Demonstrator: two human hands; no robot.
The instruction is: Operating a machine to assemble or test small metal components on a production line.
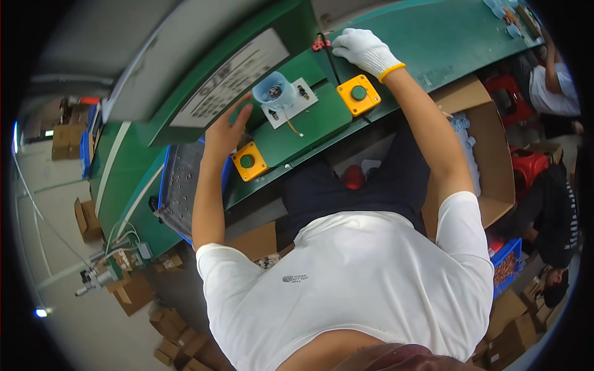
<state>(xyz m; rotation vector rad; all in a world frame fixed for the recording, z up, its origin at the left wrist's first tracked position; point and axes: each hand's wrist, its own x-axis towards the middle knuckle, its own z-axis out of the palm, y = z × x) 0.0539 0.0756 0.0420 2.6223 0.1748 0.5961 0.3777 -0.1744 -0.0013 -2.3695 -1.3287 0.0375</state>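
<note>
My left hand point(228, 130) is bare and open, with thumb and fingers apart beside a translucent blue cup-shaped housing point(286, 98). Whether a fingertip touches the housing I cannot tell. Dark metallic parts sit inside it, and a thin wire with a small connector point(301, 134) hangs from it. A pale metal plate point(307, 106) with dark clamps carries the housing. In a white glove with a yellow cuff, my right hand point(364, 51) rests curled on the green bench, next to small red parts point(320, 43). Its fingertips are hidden.
Yellow boxes with green buttons flank the plate, one at right point(359, 94) and one at left point(249, 162). A green machine head point(247, 68) overhangs it. A blue-edged tray point(185, 185) lies left. A cardboard box point(495, 154) of clear plastic parts stands right. Other people sit far right.
</note>
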